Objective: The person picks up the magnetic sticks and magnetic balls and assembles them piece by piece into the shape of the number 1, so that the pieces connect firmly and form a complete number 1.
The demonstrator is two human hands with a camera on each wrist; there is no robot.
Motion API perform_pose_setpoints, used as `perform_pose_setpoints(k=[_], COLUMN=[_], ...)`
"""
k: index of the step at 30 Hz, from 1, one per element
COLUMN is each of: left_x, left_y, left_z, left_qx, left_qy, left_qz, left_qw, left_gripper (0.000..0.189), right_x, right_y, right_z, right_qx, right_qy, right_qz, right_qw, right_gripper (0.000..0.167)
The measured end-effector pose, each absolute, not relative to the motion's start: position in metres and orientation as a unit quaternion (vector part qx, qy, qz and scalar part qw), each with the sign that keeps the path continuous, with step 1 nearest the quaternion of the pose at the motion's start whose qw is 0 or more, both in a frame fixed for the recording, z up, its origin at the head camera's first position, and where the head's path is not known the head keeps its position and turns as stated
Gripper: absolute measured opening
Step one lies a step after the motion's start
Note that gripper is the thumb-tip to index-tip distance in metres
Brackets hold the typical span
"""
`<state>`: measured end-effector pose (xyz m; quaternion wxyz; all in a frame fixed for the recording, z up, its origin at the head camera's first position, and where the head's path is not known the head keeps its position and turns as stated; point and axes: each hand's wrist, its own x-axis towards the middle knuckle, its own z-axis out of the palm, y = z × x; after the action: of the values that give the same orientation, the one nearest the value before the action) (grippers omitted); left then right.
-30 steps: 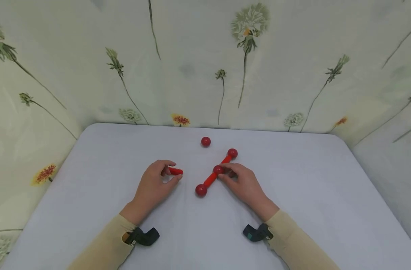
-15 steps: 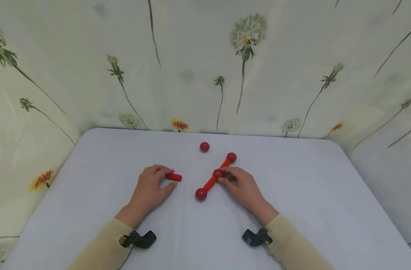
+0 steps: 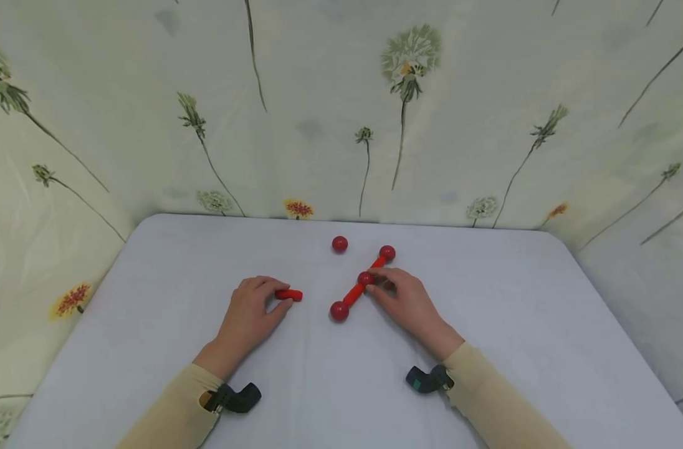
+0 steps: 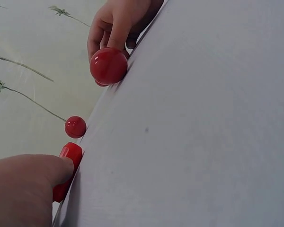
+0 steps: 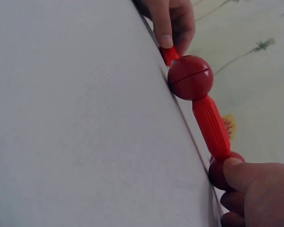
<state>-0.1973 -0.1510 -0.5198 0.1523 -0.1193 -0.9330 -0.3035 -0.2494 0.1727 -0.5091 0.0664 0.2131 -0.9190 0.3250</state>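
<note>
My left hand (image 3: 250, 317) pinches a short red rod (image 3: 291, 295) between thumb and fingers; in the left wrist view the thumb lies against the rod (image 4: 72, 153). To its right, a chain of three dark red balls joined by two red rods lies slantwise on the table. My right hand (image 3: 407, 305) grips the chain's middle ball (image 3: 366, 279) with thumb and fingers. The near end ball (image 3: 339, 311) and far end ball (image 3: 387, 252) stick out on either side. A ridged connecting rod (image 5: 211, 127) shows in the right wrist view, leading to a ball with a seam (image 5: 190, 78).
One loose red ball (image 3: 339, 244) sits near the table's back edge, apart from the chain. The white-covered table (image 3: 341, 386) meets a flower-patterned cloth (image 3: 313, 125) behind it. Both wrists wear dark camera mounts (image 3: 239, 398).
My right hand has shifted the chain slightly away from me and to the right. The left thumb, apart from the rod half a second ago, now touches it. The loose ball stays put.
</note>
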Motion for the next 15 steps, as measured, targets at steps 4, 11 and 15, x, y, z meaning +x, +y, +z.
perform_pose_setpoints(k=[4, 11, 15], left_x=[-0.198, -0.198, -0.198], left_y=[-0.152, -0.152, -0.152], left_z=[-0.519, -0.521, -0.519], left_qx=[-0.117, -0.109, -0.111], left_qy=[-0.932, -0.936, -0.936], left_qz=[-0.308, -0.302, -0.301], left_qw=[0.151, 0.141, 0.145], left_gripper=[0.023, 0.022, 0.021], right_x=[-0.256, -0.261, -0.264], right_y=[0.171, 0.17, 0.172], right_z=[-0.509, -0.507, -0.508], right_qx=[0.205, 0.205, 0.202], right_qy=[-0.922, -0.922, -0.922], right_qz=[0.322, 0.325, 0.325], right_qw=[0.059, 0.051, 0.053], right_gripper=[0.036, 0.035, 0.035])
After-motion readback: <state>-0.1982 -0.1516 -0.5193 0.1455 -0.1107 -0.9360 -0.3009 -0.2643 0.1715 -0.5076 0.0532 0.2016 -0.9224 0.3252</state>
